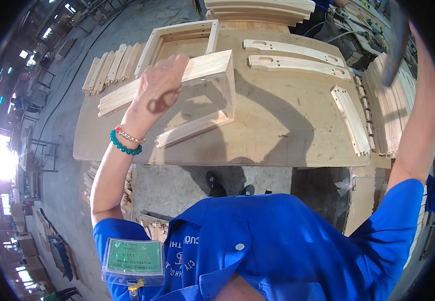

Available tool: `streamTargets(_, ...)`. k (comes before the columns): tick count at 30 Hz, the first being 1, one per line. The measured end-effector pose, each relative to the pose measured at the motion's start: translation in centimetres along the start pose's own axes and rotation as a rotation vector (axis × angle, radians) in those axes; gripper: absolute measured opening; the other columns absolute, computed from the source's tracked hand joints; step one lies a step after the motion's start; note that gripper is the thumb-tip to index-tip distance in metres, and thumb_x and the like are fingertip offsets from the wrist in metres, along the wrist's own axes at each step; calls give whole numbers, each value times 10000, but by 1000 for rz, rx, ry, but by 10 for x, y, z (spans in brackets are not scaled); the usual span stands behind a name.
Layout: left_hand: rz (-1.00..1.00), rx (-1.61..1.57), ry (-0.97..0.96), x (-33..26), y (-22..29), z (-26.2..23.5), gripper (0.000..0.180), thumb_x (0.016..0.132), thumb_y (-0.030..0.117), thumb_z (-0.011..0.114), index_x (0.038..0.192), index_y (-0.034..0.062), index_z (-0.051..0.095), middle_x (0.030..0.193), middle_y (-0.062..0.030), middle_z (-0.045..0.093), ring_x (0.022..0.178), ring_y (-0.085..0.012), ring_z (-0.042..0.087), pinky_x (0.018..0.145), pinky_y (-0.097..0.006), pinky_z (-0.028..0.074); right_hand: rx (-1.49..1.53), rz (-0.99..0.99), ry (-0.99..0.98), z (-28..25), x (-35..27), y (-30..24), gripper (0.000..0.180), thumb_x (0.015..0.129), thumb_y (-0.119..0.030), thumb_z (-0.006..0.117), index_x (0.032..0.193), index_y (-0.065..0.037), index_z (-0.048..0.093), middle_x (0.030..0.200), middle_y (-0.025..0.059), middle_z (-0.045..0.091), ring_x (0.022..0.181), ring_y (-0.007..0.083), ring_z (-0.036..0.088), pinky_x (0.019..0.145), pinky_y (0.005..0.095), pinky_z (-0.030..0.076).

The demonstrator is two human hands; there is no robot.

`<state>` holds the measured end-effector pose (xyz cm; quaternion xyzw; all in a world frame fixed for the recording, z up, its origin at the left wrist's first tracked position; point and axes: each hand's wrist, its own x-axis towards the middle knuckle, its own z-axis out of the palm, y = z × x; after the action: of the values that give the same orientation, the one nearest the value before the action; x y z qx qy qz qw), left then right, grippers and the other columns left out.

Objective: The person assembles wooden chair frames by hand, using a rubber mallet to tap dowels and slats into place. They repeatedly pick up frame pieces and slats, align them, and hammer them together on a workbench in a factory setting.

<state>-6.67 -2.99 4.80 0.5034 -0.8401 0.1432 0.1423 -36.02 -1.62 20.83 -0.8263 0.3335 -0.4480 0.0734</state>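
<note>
- Your left hand (pixel 159 90) rests on top of the open wooden frame (pixel 212 95), fingers folded over its upper rail near the left end, gripping that rail.
- The frame sits toward the middle of the workbench (pixel 287 135), nearer the far edge than the near one. It is a three-sided piece: a long top rail, a short upright at the right end, and a lower rail running back toward you and to the left.
- Your right hand (pixel 395 30) is raised high at the right rim of the view, above the bench's right edge. Something dark and blurred is in it, probably a hammer head, but you cannot tell how the fingers close around it.
- Handling, as a judgement: the frame is pale solid wood, stiff and fairly light, so one hand should steady it. The surface looks sanded and dry, not slippery.
- The open side is the weak point. With only one upright joining the rails, the free ends could rack or the joint could loosen if you lift by a rail tip.
- Better to hold close to the corner where the rails meet the upright, or across the top rail as you do now, pressing down so it stays flat on the bench.
- Two curved slotted rails (pixel 292 55) lie near the far right corner, and a closed frame (pixel 182 40) lies beyond yours; keep clear of them.
</note>
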Motion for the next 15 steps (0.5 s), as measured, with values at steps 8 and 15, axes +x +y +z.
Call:
streamTargets(8,-26,61,-8,-4,-11,-1,303,696,-37,571,962,30,442,839,-166,544,835,-364,565,702,-453,463,-102,135,-575,48,-50,68,354,934,-364,562,1070,-38,587,782,117,634,664,245,601,628,395,458)
streamTargets(15,-3,22,-17,-2,-1,1,265,738,-17,570,960,33,433,886,-163,550,887,-359,561,718,-443,465,-479,350,-373,-29,7,52,265,963,-315,496,864,-91,598,657,-10,520,566,58,493,548,256,406)
